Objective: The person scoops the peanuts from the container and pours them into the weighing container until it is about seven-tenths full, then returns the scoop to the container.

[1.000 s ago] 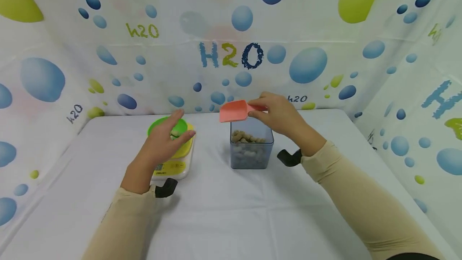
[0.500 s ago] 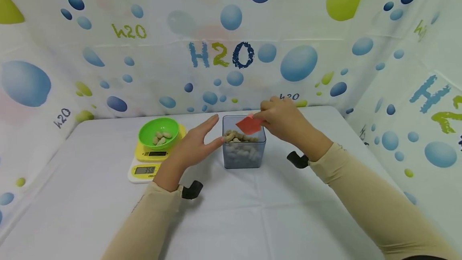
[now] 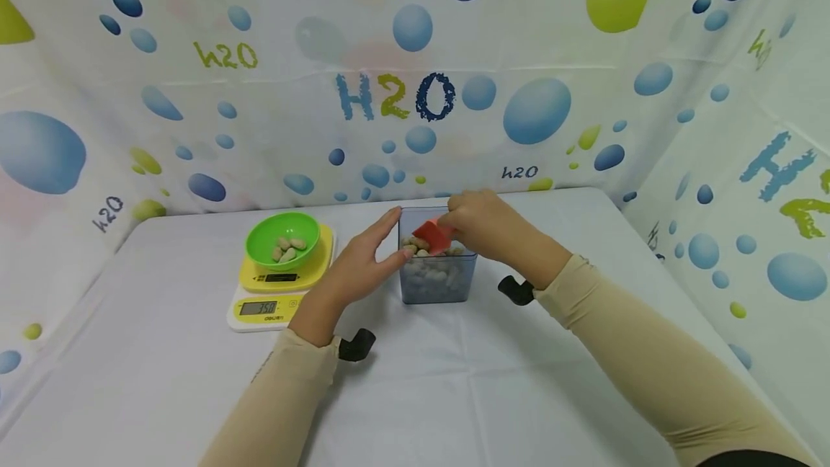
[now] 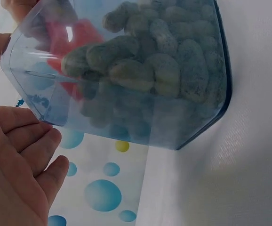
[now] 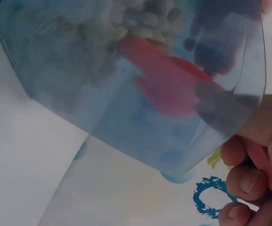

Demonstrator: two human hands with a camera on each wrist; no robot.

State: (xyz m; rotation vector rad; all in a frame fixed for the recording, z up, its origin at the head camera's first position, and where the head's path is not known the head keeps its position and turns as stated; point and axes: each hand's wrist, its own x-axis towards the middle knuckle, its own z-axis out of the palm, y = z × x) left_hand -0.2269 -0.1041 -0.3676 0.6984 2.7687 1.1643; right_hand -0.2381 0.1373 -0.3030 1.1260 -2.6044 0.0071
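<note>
Your red scoop (image 3: 433, 238) dips, tilted, among the peanuts (image 3: 415, 244) in the clear bin (image 3: 434, 295), your right hand (image 3: 488, 228) gripping its handle. Your left hand (image 3: 355, 269), fingers outstretched, meets the bin's rim, likely to steady it. Leftward on the counter (image 3: 415, 395), a green bowl (image 3: 261, 238) with peanuts sits on the scale (image 3: 277, 288), presumably for weighing.

H2O (image 3: 393, 96) on backdrop (image 3: 363, 132) — scale (image 3: 281, 284) digits (image 3: 259, 307) blurred

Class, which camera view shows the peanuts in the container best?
The left wrist view: the peanuts show close up through the clear container, shells distinct. The head view shows them small, partly hidden by the scoop; the right wrist view shows them dim and blurred.
</note>
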